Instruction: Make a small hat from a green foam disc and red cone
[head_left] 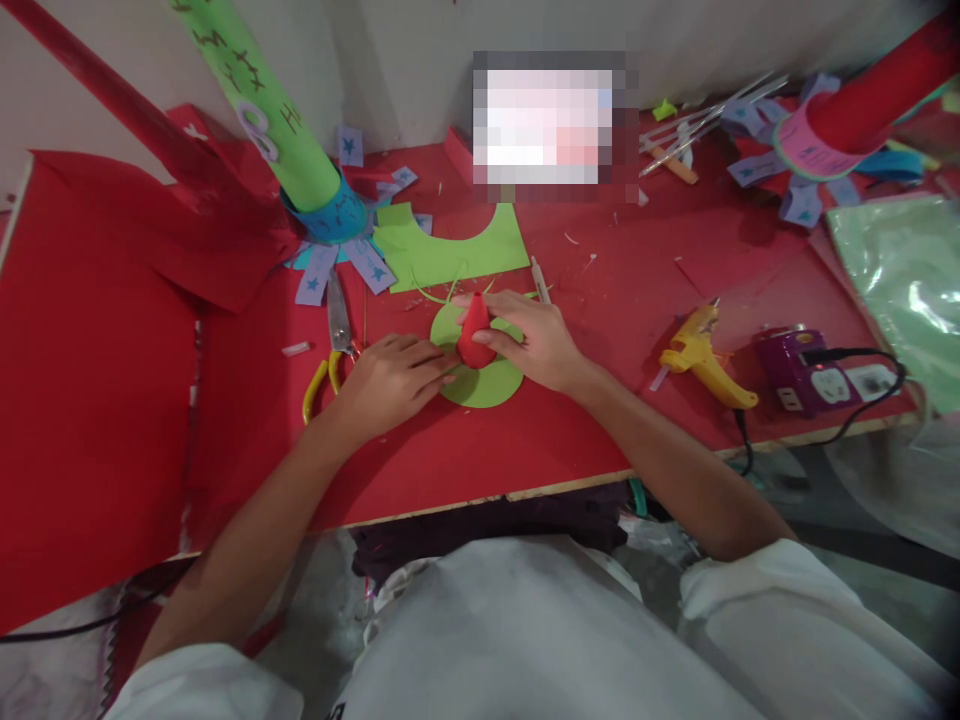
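Note:
A small red cone [478, 338] stands over a round green paper disc [484, 388] on the red tabletop. My right hand [536, 335] reaches in from the right, its thumb and fingers closed round the cone. From the left, my left hand [401, 378] rests at the disc's edge with its fingers bent and close together, their tips near the cone's base. Whether those fingertips hold anything is too small to tell. Just behind the disc lies a green paper sheet [450, 262] with a curved cut-out, and thin green strips lie between them.
Yellow-handled scissors [339, 325] lie left of my left hand. A yellow glue gun [701, 355] and a purple socket box [802, 372] are at right. Decorated green [270, 110] and red [885, 90] tubes stand behind. Red card [97, 370] fills the left side.

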